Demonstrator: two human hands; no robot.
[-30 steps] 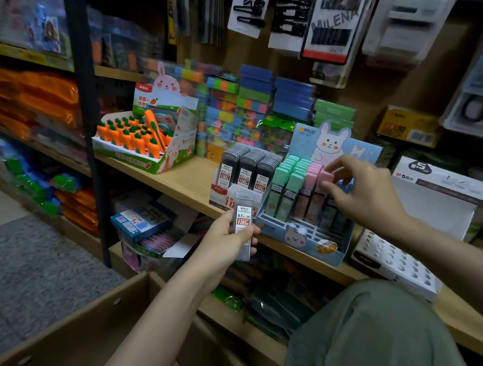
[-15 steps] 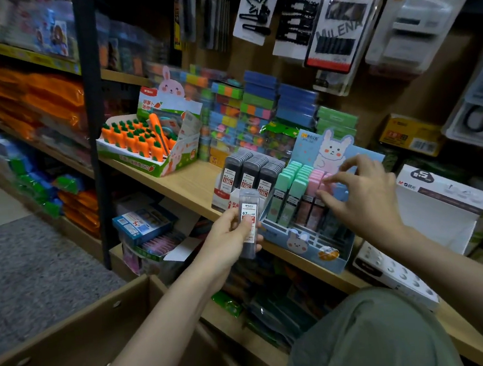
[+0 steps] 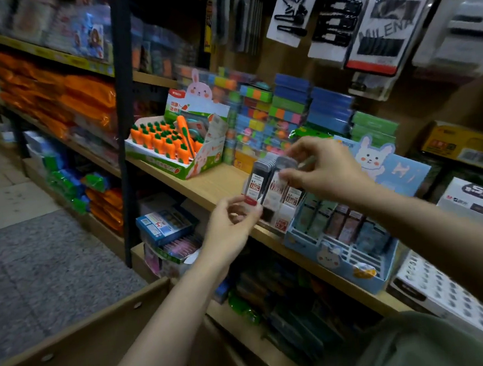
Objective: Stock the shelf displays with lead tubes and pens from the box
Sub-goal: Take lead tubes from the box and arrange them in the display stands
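The person stands at the wooden shelf [image 3: 205, 186]. The left hand [image 3: 233, 225] pinches a lead tube [image 3: 254, 186] at its low end, just before the grey display of tubes [image 3: 281, 208]. The right hand [image 3: 322, 171] pinches the top of a tube in that display. To do it well, I think the tube must go straight into a free slot, label forward, while the right hand steadies the row. The cardboard box [image 3: 81, 342] waits below.
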